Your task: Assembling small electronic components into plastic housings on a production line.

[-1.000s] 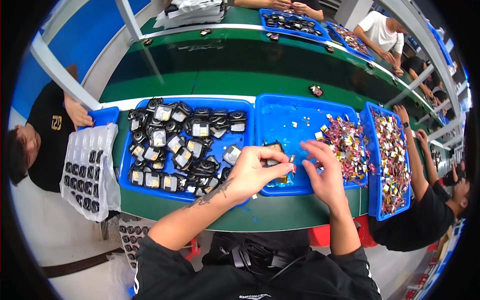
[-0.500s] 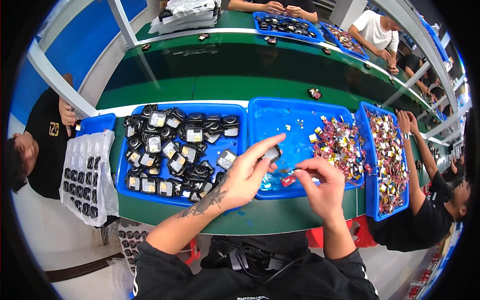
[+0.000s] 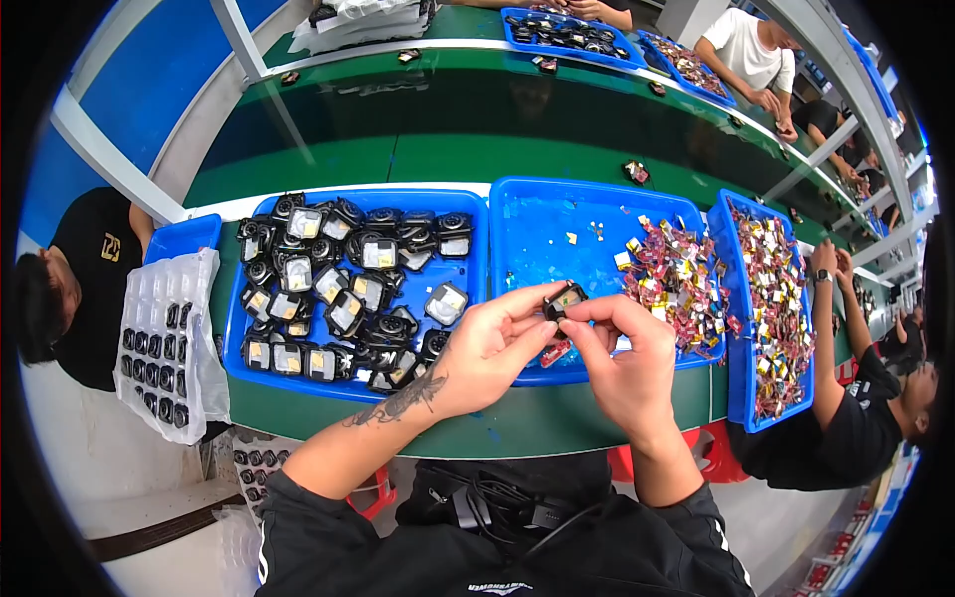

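My left hand [image 3: 500, 343] is closed around a small black plastic casing [image 3: 565, 300], held above the near edge of the middle blue tray [image 3: 597, 189]. My right hand [image 3: 629, 358] meets it there, thumb and forefinger pinched at the casing's open side. Just beneath the fingertips shows a small red circuit board [image 3: 556, 351], which seems to hang from the right hand; its top is hidden by fingers. In the same tray, to the right, lies a heap of red boards with wires and white and yellow parts [image 3: 671, 274]. Small blue film scraps [image 3: 537, 234] litter its left side.
A left blue tray [image 3: 477, 269] holds many black casings [image 3: 343, 313]. A narrow blue tray [image 3: 736, 398] of wired boards stands at right. Beyond runs a green conveyor [image 3: 448, 149] carrying scattered pieces. White moulded trays [image 3: 164, 338] are at far left; co-workers sit on both sides and opposite.
My hands have come together: the right has moved up and left to the casing, bringing the red board close. The left hand has turned the casing and lowered slightly.
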A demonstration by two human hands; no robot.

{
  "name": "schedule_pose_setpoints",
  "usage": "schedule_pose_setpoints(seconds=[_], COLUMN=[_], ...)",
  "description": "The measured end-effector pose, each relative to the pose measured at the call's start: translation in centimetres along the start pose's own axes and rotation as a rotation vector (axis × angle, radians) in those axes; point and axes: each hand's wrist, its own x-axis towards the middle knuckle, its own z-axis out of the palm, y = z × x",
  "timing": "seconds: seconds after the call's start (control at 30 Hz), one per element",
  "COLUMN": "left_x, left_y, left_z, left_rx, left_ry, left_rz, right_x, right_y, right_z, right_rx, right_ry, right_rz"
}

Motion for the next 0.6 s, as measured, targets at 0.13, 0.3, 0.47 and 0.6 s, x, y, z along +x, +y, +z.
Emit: schedule_pose_setpoints(seconds=[0.13,0.3,0.47,0.6], left_x=[-0.12,-0.07,-0.17,-0.32], left_y=[-0.26,-0.45,-0.64,-0.65], left_z=[0.1,0.07,0.19,0.31], left_rx=[0.03,0.048,0.046,0.075], left_ry=[0.036,0.033,0.032,0.032], left_rz=[0.023,0.031,0.039,0.034], right_x=[0.35,0.29,0.17,0.22], right_y=[-0.36,-0.19,-0.03,0.05], right_z=[-0.28,-0.25,-0.25,-0.23], right_rx=[-0.01,0.04,0.075,0.023], right_ry=[-0.03,-0.035,-0.029,-0.035], right_rz=[-0.039,-0.003,0.021,-0.003])
